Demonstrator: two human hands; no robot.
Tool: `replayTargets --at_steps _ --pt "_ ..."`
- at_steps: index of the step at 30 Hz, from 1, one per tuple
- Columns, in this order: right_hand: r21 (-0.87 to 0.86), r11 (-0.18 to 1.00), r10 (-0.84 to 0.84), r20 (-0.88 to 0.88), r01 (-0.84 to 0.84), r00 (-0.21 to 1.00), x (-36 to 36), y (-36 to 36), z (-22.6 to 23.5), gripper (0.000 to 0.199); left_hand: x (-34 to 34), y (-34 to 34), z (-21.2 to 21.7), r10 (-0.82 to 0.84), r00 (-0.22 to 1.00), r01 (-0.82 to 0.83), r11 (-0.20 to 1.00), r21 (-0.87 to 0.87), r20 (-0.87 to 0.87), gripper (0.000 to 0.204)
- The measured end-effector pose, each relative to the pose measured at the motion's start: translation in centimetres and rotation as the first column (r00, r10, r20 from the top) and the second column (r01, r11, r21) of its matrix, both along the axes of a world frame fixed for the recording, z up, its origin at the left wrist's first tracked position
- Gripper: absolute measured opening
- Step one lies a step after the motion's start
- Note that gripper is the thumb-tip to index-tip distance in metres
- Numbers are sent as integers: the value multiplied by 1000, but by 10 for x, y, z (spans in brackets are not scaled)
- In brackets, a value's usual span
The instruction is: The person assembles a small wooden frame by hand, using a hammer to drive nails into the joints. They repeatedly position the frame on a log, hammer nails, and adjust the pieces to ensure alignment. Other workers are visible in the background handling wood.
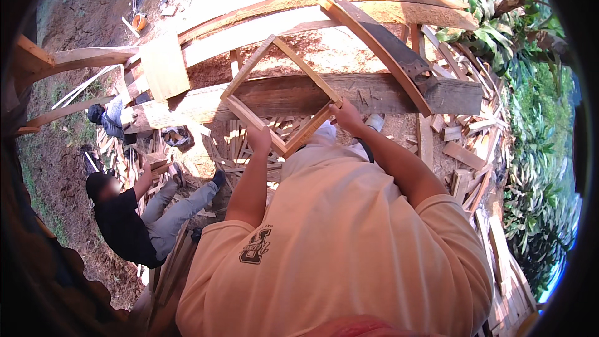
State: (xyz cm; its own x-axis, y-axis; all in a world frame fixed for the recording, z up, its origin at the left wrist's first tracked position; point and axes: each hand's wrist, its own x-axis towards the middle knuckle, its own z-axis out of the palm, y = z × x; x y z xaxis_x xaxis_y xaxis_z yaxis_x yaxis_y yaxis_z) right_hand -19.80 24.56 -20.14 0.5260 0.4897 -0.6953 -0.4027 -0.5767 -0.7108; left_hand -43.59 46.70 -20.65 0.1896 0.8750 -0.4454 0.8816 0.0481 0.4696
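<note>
Frame: a square open frame of pale wooden slats (281,93) is standing tilted on one corner like a diamond, its near corner low between the hands and its far corner pointing away.
Position: the frame is leaning against a long weathered wooden beam (374,93) that is running left to right across the middle of the scene.
Left hand: the left hand (259,138) is closing around the frame's near-left slat.
Right hand: the right hand (345,115) is gripping the frame's right corner, fingers wrapped over the slat.
Saw: a hand saw with a dark blade and wooden handle (399,56) is lying diagonally across the beam, to the right and far side of the frame.
Offcuts: short pale wooden offcuts (465,150) are lying scattered on the ground at right.
Bystander: a seated person in a dark shirt and grey trousers (134,215) is sitting at near left, well apart from the frame.
Containers: none can be made out.
</note>
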Motion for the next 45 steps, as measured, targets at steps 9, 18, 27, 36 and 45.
replayTargets --at_steps 9,18,27,36,45 --pt "77 996 -46 -82 53 996 4 0 -2 30 -4 11 -12 66 997 -63 997 -50 47 48" --pt "34 997 63 13 -63 998 17 -2 2 35 -2 11 -9 6 998 -7 1000 -14 -67 48" --pt "51 975 217 -39 -215 975 32 6 -27 37 21 13 23 45 992 -53 996 -65 -117 44" --pt "-5 963 268 -25 -268 963 38 4 -29 46 9 5 4 56 992 -62 997 -45 -116 47" --pt "-264 796 566 9 -544 824 59 8 -19 56 7 -8 23 166 985 -169 981 -97 -41 61"
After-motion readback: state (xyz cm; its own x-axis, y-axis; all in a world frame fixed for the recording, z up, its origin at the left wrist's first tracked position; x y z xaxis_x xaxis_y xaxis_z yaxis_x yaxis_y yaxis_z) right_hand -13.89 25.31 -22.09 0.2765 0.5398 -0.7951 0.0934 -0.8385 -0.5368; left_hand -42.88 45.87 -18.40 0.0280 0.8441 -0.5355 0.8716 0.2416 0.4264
